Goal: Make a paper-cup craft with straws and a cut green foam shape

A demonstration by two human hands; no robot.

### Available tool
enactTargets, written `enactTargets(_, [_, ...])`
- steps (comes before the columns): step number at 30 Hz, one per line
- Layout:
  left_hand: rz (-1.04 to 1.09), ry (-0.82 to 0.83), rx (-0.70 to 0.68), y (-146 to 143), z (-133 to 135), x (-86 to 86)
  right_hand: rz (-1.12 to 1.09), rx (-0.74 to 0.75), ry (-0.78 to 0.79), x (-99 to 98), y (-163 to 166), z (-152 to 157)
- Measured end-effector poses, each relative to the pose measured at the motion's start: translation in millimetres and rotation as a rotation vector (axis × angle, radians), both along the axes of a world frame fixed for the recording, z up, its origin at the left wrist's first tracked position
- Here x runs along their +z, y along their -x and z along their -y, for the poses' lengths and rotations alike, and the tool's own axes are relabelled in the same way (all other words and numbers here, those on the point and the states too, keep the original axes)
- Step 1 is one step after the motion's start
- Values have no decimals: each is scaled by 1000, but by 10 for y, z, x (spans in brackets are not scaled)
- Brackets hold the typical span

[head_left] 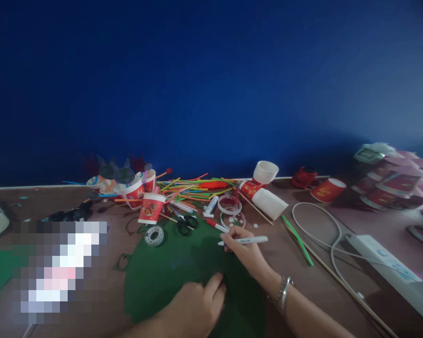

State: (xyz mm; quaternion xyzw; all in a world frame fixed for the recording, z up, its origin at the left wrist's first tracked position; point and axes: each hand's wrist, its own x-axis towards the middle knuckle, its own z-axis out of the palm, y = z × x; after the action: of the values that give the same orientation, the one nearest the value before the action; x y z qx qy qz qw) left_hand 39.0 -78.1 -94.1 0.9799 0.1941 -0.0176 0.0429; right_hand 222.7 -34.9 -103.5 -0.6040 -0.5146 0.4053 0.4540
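Observation:
My right hand (245,249) is closed around a white marker (255,240), which lies nearly level across the fingers above a dark green sheet (165,263). A silver bracelet (286,288) circles the right wrist. Lower down, my left hand (200,300) rests on the same sheet with its fingers bent and slightly apart, the fingertips pressing on it. The thumb is hidden, and nothing shows in that hand. Just beyond the right hand lies a red and white marker (216,226). A roll of tape (154,236) and black scissors (185,224) lie at the sheet's far edge.
Decorated paper cups (151,209) stand at the back left. Colourful strips (211,184) lie piled against the blue wall (211,94). Stacked cups (268,203) lie on their side. A power strip (384,263), cable and green strip (299,244) are at the right. A pixelated patch covers the left.

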Motion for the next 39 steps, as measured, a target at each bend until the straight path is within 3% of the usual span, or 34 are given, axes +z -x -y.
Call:
enactTargets(9, [-40, 56, 34, -1, -1, 7, 319, -6, 19, -96, -33, 17])
enactTargets(22, [-42, 62, 41, -4, 2, 34, 335, 35, 23, -93, -12, 29])
enactTargets(39, [-32, 50, 27, -2, -5, 12, 439, -55, -49, -69, -2, 22])
